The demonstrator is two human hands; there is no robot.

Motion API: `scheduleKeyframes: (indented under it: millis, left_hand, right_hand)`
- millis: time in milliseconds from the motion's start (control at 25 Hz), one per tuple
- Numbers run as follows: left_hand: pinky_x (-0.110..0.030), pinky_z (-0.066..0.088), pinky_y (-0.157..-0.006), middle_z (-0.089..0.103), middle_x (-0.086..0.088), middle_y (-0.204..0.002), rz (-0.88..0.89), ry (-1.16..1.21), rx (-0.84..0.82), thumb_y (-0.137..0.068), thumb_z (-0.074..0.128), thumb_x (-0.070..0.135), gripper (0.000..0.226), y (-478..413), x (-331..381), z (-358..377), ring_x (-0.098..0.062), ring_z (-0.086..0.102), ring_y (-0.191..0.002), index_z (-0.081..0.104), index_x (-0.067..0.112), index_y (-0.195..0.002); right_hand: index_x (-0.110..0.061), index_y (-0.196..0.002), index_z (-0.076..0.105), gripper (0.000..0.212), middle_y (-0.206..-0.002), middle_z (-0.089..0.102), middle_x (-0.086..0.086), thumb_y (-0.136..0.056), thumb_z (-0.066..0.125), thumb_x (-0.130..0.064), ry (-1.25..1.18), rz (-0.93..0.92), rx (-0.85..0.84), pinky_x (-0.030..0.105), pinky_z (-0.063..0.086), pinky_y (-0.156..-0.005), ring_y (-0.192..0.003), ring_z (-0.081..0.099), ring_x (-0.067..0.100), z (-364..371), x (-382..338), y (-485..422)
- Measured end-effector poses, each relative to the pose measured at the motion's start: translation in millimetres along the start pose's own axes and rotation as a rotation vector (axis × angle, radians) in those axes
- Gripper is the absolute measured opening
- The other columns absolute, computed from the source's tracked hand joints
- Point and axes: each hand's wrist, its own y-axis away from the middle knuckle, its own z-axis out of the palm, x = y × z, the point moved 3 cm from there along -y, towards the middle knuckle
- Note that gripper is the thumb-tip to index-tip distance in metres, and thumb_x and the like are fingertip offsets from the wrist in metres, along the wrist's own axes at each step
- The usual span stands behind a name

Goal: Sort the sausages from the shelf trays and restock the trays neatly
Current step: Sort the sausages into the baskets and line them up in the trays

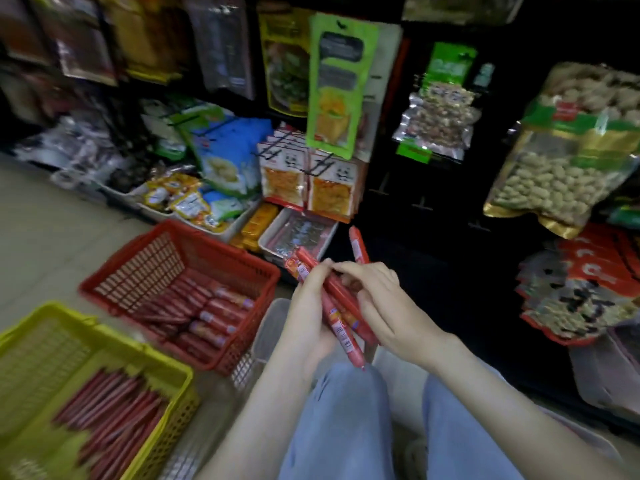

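**Both hands on the sausage bundle**

Left hand [310, 306] has its fingers wrapped round a bunch of thin red plastic-wrapped sausages [341, 322] above the knees, and the right hand [384, 306] curls over them too. More sit in the red plastic basket [180, 233] and the yellow plastic basket [52, 310] beside it.

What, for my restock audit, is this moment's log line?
left hand: grips sausages | right hand: grips sausages | red basket, yellow basket: hold sausages
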Motion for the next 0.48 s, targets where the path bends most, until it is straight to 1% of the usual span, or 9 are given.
scheduleKeyframes:
  millis: [40,80,120,200,240,280,320,400,480]
  left_hand:
    - [-0.028,0.057,-0.061,0.066,-0.012,-0.081,0.002,-0.001,0.014,-0.085,0.059,0.027,0.021,7,8,-7,-0.022,0.069,-0.07,0.063,0.006,-0.087]
    - [-0.029,0.058,-0.06,0.068,-0.012,-0.076,0.01,-0.011,0.04,-0.09,0.056,0.025,0.023,12,16,-15,-0.022,0.069,-0.066,0.066,0.006,-0.082]
    - [-0.029,0.058,-0.062,0.069,-0.012,-0.075,0.018,-0.01,0.062,-0.092,0.054,0.024,0.024,18,24,-22,-0.022,0.069,-0.065,0.067,0.006,-0.082]
    - [-0.034,0.056,-0.074,0.069,-0.013,-0.083,0.05,-0.021,0.118,-0.091,0.054,0.024,0.023,31,39,-37,-0.025,0.068,-0.074,0.066,0.005,-0.094]
    - [-0.038,0.054,-0.08,0.068,-0.015,-0.09,0.068,-0.028,0.142,-0.09,0.055,0.025,0.027,39,46,-44,-0.027,0.066,-0.08,0.066,0.004,-0.102]
    - [-0.041,0.052,-0.085,0.067,-0.017,-0.096,0.074,-0.033,0.163,-0.088,0.056,0.026,0.032,46,51,-50,-0.03,0.065,-0.086,0.065,0.003,-0.108]
    - [-0.043,0.052,-0.087,0.067,-0.019,-0.099,0.074,-0.033,0.182,-0.088,0.057,0.026,0.034,51,54,-56,-0.032,0.065,-0.089,0.065,0.002,-0.111]
    - [-0.046,0.054,-0.083,0.067,-0.02,-0.097,0.067,-0.037,0.218,-0.087,0.06,0.027,0.032,62,57,-63,-0.033,0.066,-0.086,0.065,0.003,-0.108]
    - [-0.05,0.052,-0.088,0.066,-0.02,-0.097,0.07,-0.043,0.248,-0.087,0.061,0.026,0.031,70,54,-67,-0.034,0.065,-0.089,0.064,0.002,-0.106]
  right_hand:
    - [-0.047,-0.138,0.03,0.059,-0.123,0.043,-0.022,-0.09,0.03,-0.014,-0.082,-0.005,-0.016,0.015,0.028,-0.1,-0.114,0.041,0.002,6,-6,-3]
    - [-0.053,-0.14,0.024,0.07,-0.129,0.041,-0.02,-0.087,0.031,-0.007,-0.154,0.001,-0.029,0.016,0.029,-0.104,-0.12,0.041,0.003,12,-10,-4]
    - [-0.054,-0.142,0.018,0.08,-0.136,0.038,-0.018,-0.085,0.032,-0.001,-0.217,0.015,-0.04,0.02,0.031,-0.107,-0.126,0.04,0.005,19,-14,-6]
    - [-0.05,-0.147,0.011,0.085,-0.145,0.03,-0.019,-0.083,0.034,0.001,-0.33,0.047,-0.075,0.034,0.039,-0.108,-0.133,0.037,0.007,35,-19,-11]
    - [-0.048,-0.148,0.011,0.084,-0.147,0.028,-0.023,-0.083,0.035,-0.001,-0.394,0.067,-0.107,0.04,0.042,-0.106,-0.134,0.038,0.008,43,-23,-15]
    - [-0.049,-0.147,0.015,0.084,-0.148,0.028,-0.026,-0.082,0.036,-0.001,-0.45,0.082,-0.137,0.044,0.042,-0.106,-0.135,0.04,0.008,50,-25,-18]
    - [-0.048,-0.146,0.024,0.081,-0.147,0.032,-0.026,-0.082,0.037,0.001,-0.499,0.094,-0.159,0.044,0.04,-0.108,-0.135,0.04,0.009,55,-29,-22]
    - [-0.038,-0.136,0.042,0.068,-0.14,0.047,-0.02,-0.089,0.038,0.011,-0.647,0.14,-0.22,0.034,0.039,-0.109,-0.13,0.046,0.003,63,-38,-27]
    - [-0.029,-0.126,0.05,0.056,-0.13,0.055,-0.016,-0.093,0.04,0.015,-0.793,0.212,-0.264,0.02,0.044,-0.1,-0.12,0.052,-0.003,67,-45,-28]
